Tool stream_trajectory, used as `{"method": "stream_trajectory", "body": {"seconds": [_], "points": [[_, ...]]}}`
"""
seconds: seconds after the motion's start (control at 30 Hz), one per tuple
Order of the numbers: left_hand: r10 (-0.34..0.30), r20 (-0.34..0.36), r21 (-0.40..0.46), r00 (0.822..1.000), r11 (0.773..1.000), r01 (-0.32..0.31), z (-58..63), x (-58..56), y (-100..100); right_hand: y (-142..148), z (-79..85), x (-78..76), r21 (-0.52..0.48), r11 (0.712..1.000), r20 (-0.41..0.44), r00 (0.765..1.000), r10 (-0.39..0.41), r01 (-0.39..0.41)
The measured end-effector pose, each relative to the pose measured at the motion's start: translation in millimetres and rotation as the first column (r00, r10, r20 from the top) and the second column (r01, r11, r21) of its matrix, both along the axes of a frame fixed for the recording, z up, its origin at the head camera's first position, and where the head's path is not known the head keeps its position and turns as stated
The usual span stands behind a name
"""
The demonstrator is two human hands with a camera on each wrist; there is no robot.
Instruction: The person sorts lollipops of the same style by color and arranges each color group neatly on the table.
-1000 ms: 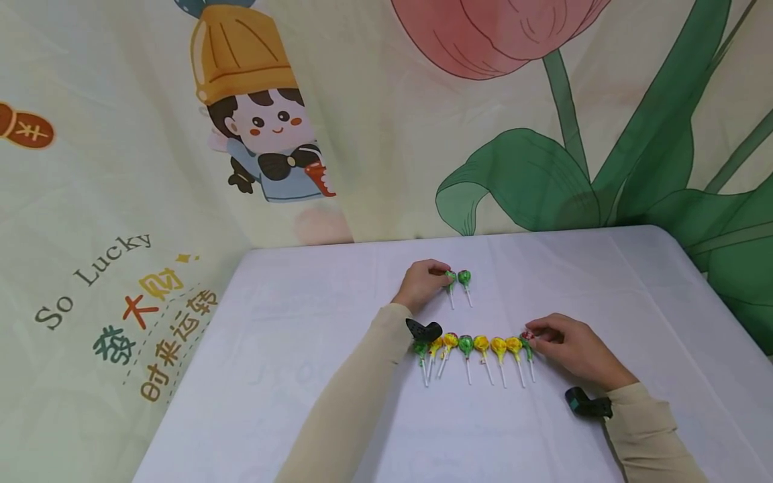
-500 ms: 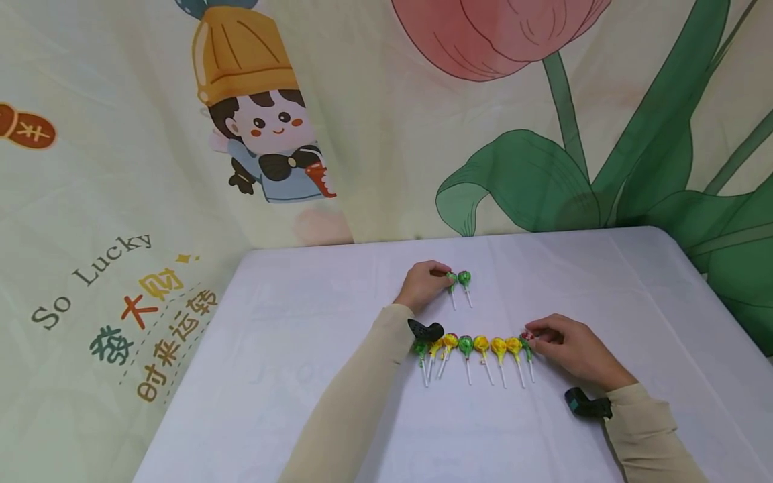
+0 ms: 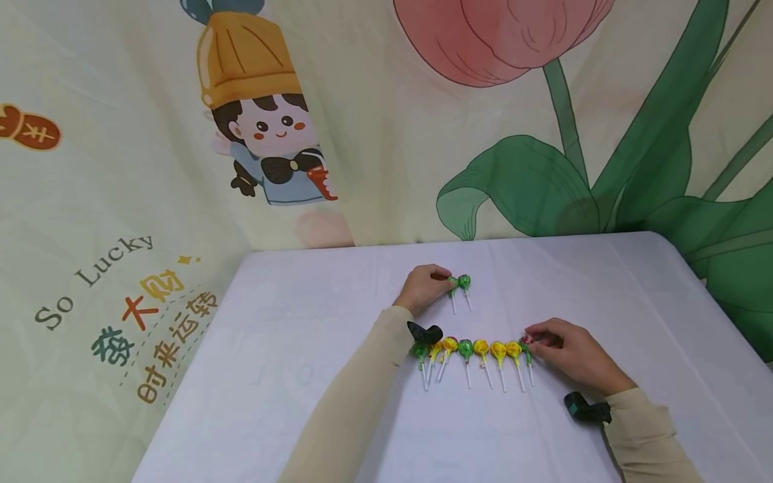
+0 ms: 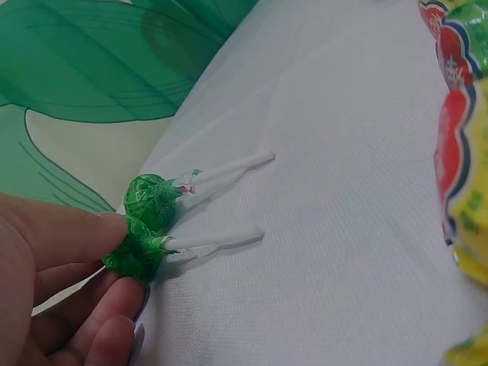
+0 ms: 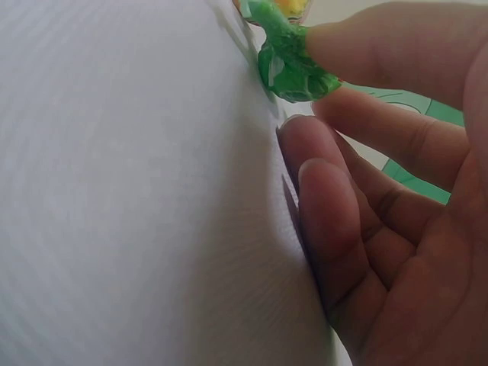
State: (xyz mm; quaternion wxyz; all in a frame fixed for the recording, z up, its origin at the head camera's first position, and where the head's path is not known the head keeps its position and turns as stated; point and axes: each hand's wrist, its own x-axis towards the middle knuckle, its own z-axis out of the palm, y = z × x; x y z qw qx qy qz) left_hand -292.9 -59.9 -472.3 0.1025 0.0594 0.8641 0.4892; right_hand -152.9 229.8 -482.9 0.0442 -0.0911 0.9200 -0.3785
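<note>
At the back of the table my left hand pinches the wrapped head of a green lollipop between thumb and fingers. Right against it lies a second green lollipop, its white stick also pointing toward the front. My right hand pinches the head of another green lollipop at the right end of a row. That row runs leftward with yellow lollipops and a green one among them. Near its left end, the left wrist's black camera partly covers the heads.
A white cloth covers the table. Behind it hangs a printed backdrop with a cartoon figure and a large tulip. The black camera on the right wrist sits low beside the right sleeve.
The green lollipop in my left hand has shifted slightly right, closing the small gap to its neighbour. My right hand keeps its hold at the row's end. The head view has tilted slightly.
</note>
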Motion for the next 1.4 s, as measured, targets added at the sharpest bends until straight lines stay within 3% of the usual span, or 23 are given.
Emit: {"method": "stream_trajectory", "body": {"seconds": [0.57,0.93,1.17,1.4], "points": [[0.02,0.057,0.066,0.998,0.998,-0.024,-4.0,-0.3,-7.2,-4.0,0.3,3.1,0.004,1.0,-0.005,1.0,0.012,-0.012],[0.005,0.12,0.115,0.993,0.993,-0.019,4.3,-0.3,-12.4,-1.4,-1.0,0.0,0.036,0.999,0.003,1.0,0.024,-0.024],[0.007,0.174,0.077,0.985,0.997,-0.021,10.3,6.9,-19.3,-1.9,-0.2,1.5,0.036,0.999,-0.001,1.0,0.021,-0.021],[0.006,0.209,0.072,0.978,0.997,-0.021,14.7,22.5,-27.3,-2.1,-0.1,2.2,0.045,0.999,-0.001,1.0,0.028,-0.027]]}}
